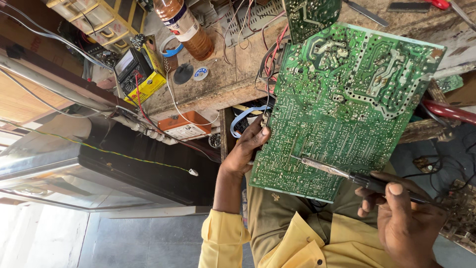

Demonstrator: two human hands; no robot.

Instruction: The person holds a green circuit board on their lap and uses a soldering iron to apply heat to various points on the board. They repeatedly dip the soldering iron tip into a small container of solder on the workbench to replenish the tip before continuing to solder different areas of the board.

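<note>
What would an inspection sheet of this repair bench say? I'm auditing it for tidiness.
Surface: worn wooden workbench, scuffed and dusty.
Job's things: large green circuit board, solder side up, propped at the bench edge; soldering iron, tip on the board.
Clutter: multimeter, amber-liquid bottle, tape roll, orange box, second smaller board.
Hands: left hand grips the board's edge; right hand holds the iron.
Cables: red and white wires loose by the board.
Surroundings: grey floor, yellow sleeves.
</note>
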